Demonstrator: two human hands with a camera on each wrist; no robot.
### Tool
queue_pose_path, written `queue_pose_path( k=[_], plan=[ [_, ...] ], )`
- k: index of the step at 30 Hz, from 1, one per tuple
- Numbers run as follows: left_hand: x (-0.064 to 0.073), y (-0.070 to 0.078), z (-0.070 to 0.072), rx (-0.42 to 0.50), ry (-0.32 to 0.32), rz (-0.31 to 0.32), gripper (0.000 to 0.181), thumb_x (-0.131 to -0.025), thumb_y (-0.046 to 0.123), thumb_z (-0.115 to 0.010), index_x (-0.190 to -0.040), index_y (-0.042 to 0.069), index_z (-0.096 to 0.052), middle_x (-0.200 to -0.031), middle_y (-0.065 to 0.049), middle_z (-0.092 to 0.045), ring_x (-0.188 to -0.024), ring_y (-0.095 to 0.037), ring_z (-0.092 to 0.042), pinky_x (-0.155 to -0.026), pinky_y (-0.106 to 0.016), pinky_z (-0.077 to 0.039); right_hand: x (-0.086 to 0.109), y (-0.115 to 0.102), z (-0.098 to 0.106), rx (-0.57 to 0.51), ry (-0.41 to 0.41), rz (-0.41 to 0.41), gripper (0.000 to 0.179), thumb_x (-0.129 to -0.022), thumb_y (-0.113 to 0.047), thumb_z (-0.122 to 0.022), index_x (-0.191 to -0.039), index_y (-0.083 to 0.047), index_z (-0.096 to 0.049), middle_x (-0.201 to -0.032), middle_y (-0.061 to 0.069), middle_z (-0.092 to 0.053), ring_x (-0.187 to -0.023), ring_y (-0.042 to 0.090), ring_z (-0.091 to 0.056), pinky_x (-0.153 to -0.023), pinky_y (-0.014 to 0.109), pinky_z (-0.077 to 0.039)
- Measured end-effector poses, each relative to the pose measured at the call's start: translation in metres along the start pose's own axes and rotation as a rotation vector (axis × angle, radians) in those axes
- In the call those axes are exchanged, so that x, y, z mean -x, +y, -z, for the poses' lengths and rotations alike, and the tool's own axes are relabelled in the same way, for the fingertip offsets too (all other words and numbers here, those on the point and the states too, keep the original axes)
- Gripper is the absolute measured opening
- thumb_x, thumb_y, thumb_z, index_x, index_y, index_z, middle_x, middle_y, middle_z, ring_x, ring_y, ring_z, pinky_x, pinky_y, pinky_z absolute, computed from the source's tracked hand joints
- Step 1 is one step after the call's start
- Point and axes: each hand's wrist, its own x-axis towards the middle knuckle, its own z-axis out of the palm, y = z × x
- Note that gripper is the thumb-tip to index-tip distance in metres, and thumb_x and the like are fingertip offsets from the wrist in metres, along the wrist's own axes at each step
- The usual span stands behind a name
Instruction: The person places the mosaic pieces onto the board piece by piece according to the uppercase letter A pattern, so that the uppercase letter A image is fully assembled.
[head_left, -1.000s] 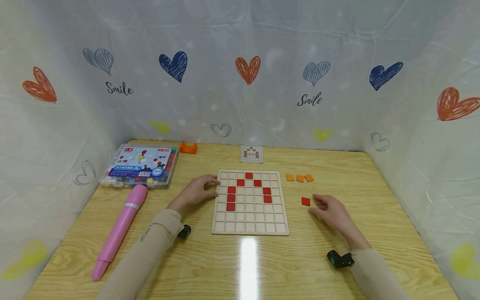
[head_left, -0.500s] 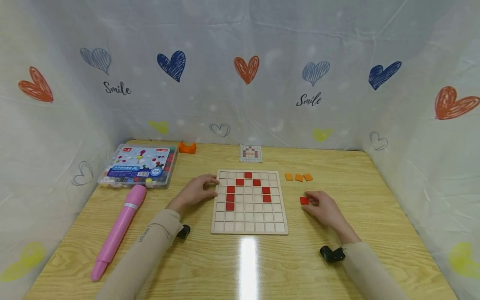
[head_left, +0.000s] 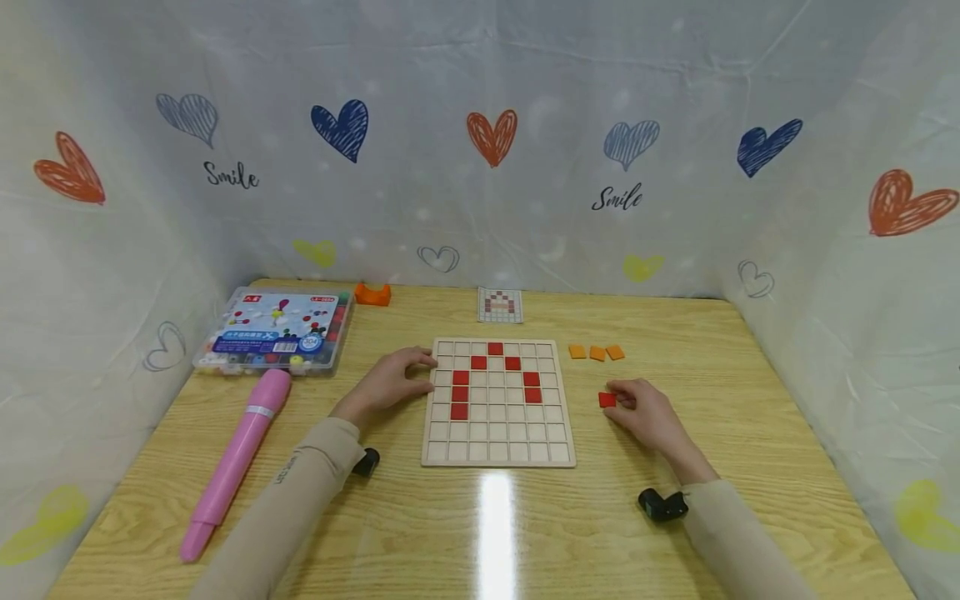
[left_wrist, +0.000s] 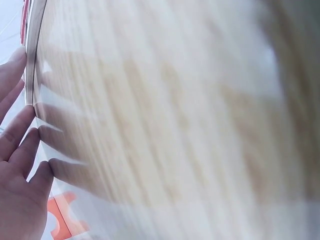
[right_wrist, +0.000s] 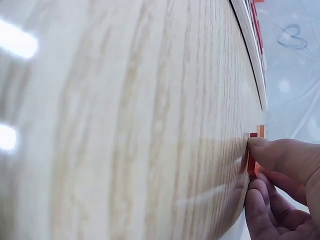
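Observation:
My right hand [head_left: 647, 414] pinches a small red square tile [head_left: 607, 400] between thumb and fingers, right of the board. In the right wrist view, the tile [right_wrist: 252, 162] shows edge-on, low at the tabletop. A light wooden grid board [head_left: 498, 432] lies flat in the middle of the table. Several red tiles [head_left: 459, 411] sit in its cells, forming an arch shape. My left hand [head_left: 382, 385] rests at the board's left edge with fingers loosely bent; in the left wrist view, the fingertips [left_wrist: 27, 112] touch that edge and the table.
Three orange tiles [head_left: 597, 353] lie right of the board's far corner. A pattern card [head_left: 499, 306] stands behind the board. To the left are a clear plastic kit box [head_left: 277, 329], a pink baton-like object [head_left: 238, 467] and an orange holder [head_left: 372, 295].
My right hand has moved left and taken the loose red tile between thumb and fingers. Since half a second ago it has hardly moved. The left hand stays at the board's edge.

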Motion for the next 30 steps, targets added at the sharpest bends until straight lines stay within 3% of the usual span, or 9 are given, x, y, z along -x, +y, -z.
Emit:
queue_pose_path(
  k=[9,16,25,30],
  plan=[
    [0.000,0.001,-0.001,0.012,-0.002,0.012,0.038,-0.090,0.020,-0.072,-0.126,0.008,-0.064,-0.147,-0.013,-0.046,-0.142,-0.034,-0.032,-0.118,-0.049,-0.023,0.001,-0.001,0.000,0.069,0.018,0.057,0.034,-0.088,-0.007,-0.071,-0.119,0.007,-0.066,-0.105,0.020,-0.063,-0.090,0.031,-0.064,-0.079,0.047,-0.055],
    [0.001,0.004,0.000,0.010,-0.004,-0.005,0.039,-0.090,0.019,-0.072,-0.126,0.007,-0.064,-0.147,-0.014,-0.046,-0.142,-0.035,-0.031,-0.118,-0.050,-0.023,0.000,-0.003,0.002,0.107,0.029,0.072,0.030,-0.089,-0.010,-0.071,-0.114,0.005,-0.069,-0.103,0.019,-0.066,-0.094,0.034,-0.062,-0.081,0.051,-0.052],
    [0.001,0.003,0.001,0.006,-0.001,0.004,0.038,-0.090,0.018,-0.073,-0.126,0.008,-0.064,-0.147,-0.015,-0.046,-0.142,-0.035,-0.032,-0.118,-0.050,-0.023,-0.001,-0.015,-0.002,0.095,0.026,0.084,0.030,-0.091,-0.012,-0.070,-0.116,0.004,-0.069,-0.102,0.017,-0.066,-0.096,0.034,-0.062,-0.081,0.051,-0.052],
    [0.000,0.002,0.001,-0.003,-0.002,0.002,0.038,-0.090,0.018,-0.072,-0.126,0.007,-0.064,-0.147,-0.015,-0.046,-0.141,-0.035,-0.032,-0.117,-0.050,-0.023,0.002,-0.025,-0.007,0.034,0.032,0.112,0.028,-0.089,-0.010,-0.072,-0.115,0.002,-0.071,-0.105,0.016,-0.065,-0.094,0.030,-0.065,-0.081,0.046,-0.056]
  ],
)
